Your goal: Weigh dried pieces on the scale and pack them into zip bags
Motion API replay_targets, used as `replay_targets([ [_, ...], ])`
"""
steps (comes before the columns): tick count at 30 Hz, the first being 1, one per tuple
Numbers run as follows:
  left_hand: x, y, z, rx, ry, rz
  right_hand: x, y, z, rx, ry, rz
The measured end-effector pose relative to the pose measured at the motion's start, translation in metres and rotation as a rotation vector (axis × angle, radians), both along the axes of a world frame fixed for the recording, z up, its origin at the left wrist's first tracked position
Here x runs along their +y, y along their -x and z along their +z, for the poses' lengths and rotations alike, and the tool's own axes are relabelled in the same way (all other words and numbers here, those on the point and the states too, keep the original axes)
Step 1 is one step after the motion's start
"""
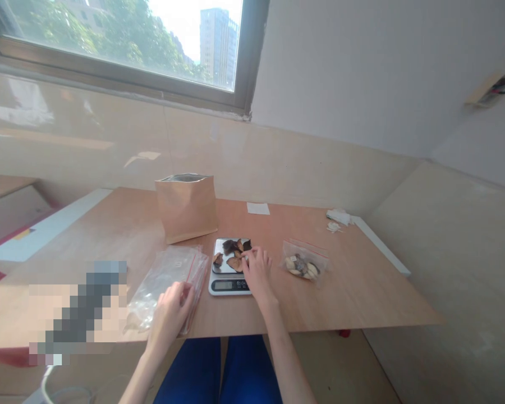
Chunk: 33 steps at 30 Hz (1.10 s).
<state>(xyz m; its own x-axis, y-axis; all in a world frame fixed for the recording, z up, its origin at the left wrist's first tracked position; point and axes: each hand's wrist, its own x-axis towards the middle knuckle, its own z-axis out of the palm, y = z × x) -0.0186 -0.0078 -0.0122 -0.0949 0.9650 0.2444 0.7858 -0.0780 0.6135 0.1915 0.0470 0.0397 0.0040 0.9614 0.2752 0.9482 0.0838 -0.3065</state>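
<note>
A white kitchen scale (229, 285) with a small display stands in front of me, and several curled, brown dried pieces (234, 264) lie on its plate. My right hand (257, 269) reaches over the plate's right side, its fingers bent down and closed at one of the pieces; the fingertips are partly hidden. My left hand (174, 306) rests at the right edge of a stack of clear zip bags (164, 278) with red closing strips. Its fingers are curled in, and whatever they hold is hidden.
A brown paper pouch (187, 210) stands open behind the bags. Right of the scale lies a filled zip bag (305, 264) with pale and dark pieces. White paper (258, 209) and crumpled white scraps (339, 217) lie farther back. A pixelated object (84, 303) is at left.
</note>
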Motion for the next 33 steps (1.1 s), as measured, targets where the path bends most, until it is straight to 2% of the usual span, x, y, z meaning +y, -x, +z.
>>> replay_targets([
  [11,0.000,0.001,-0.001,0.001,-0.014,-0.016,0.017,0.000,0.027,-0.185,0.159,0.133],
  [18,0.000,0.000,0.000,0.009,-0.022,-0.001,0.018,-0.005,0.023,-0.119,0.152,0.150],
  [22,0.000,0.000,0.000,0.015,-0.027,-0.007,0.008,-0.006,0.019,-0.024,0.120,0.239],
  [26,0.001,0.000,-0.002,0.008,-0.024,-0.012,-0.007,-0.002,0.011,-0.067,0.087,0.307],
  [29,0.001,0.000,-0.003,-0.009,-0.027,-0.009,-0.016,0.002,0.008,-0.057,0.028,0.302],
  [33,0.000,0.000,-0.002,-0.023,-0.019,-0.010,-0.024,-0.008,0.010,0.126,-0.099,0.310],
])
